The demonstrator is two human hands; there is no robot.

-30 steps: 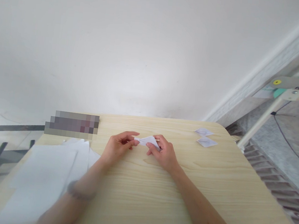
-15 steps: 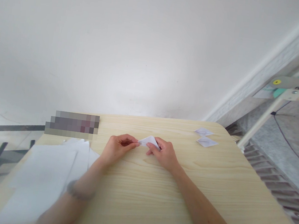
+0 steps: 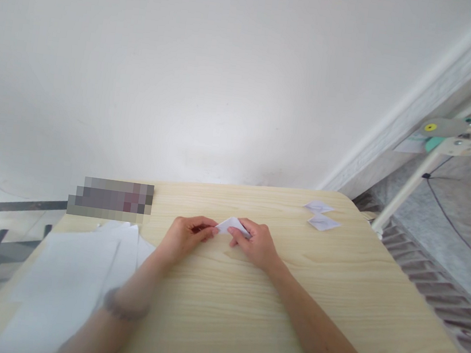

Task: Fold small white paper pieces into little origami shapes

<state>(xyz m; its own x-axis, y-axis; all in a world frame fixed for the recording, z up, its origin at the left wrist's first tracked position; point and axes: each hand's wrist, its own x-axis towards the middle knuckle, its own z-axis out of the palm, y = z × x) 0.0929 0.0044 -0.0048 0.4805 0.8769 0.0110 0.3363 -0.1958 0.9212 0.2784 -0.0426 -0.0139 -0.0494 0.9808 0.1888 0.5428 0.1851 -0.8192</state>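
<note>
A small folded piece of white paper (image 3: 231, 224) is held between both hands just above the pale wooden table (image 3: 243, 316). My left hand (image 3: 186, 236) pinches its left tip with curled fingers. My right hand (image 3: 255, 243) grips its right side, thumb under and fingers over. Part of the paper is hidden behind my right fingers.
A stack of white paper sheets (image 3: 74, 277) lies at the table's left. Two small folded paper pieces (image 3: 321, 215) lie near the far right corner. A blurred patch (image 3: 111, 198) sits at the far left edge. A white wall stands behind; a white stand (image 3: 408, 182) rises to the right.
My left fingers, loosely spread a second ago, have closed into a pinch on the paper's tip. Both hands have drawn slightly closer together. The view has shifted a little.
</note>
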